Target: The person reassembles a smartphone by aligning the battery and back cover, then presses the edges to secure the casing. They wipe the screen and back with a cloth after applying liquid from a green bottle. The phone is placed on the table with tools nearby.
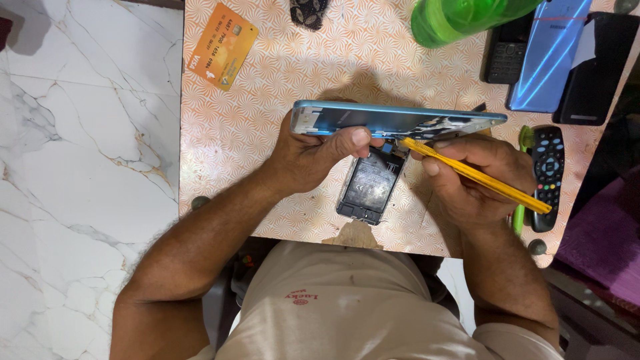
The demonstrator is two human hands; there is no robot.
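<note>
The blue phone back cover [373, 120] was gripped by the left hand [313, 153], the yellow pry tool [477, 175] pinched in the right hand [467, 180] – too deep a thrust risked a torn flex cable – or a cracked cover.

Green bottle [460, 19] cut off at top edge.

The table top [280, 127] carries a peach and white fan pattern. On it, up and left of the light blue phone frame [393, 120], lies an orange card [223, 45]. Right of the frame sit a glossy blue phone back [550, 57] and a black remote [548, 175] (coloured buttons). The stick [477, 175] is yellow, the bottle [460, 19] green, the floor [80, 147] white marble with grey and gold veins.
</note>
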